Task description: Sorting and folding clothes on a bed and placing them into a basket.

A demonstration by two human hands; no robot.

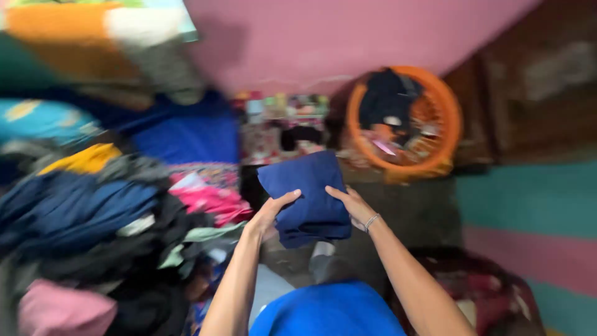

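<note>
You are looking down over a floor painted in broad bands of teal and pink [528, 218], with a pink wall [348, 37] rising at the far side and a dark wooden panel [535, 93] in the right corner. The view is blurred, so small details are hard to tell.

Against the wall stands a round orange basket [451, 118]; dark clothes and a few lighter pieces lie inside it. To your left a loose heap of clothes [93, 218] spreads out in blue, black, yellow and pink.

Your left hand [273, 210] and right hand [353, 204] each have a grip closed on a folded dark blue cloth [308, 193], thumbs on top, one hand on each side edge. The cloth is held up in the air in front of you, between the heap and the basket, touching neither. A thin bracelet [371, 221] sits on your right wrist.
</note>
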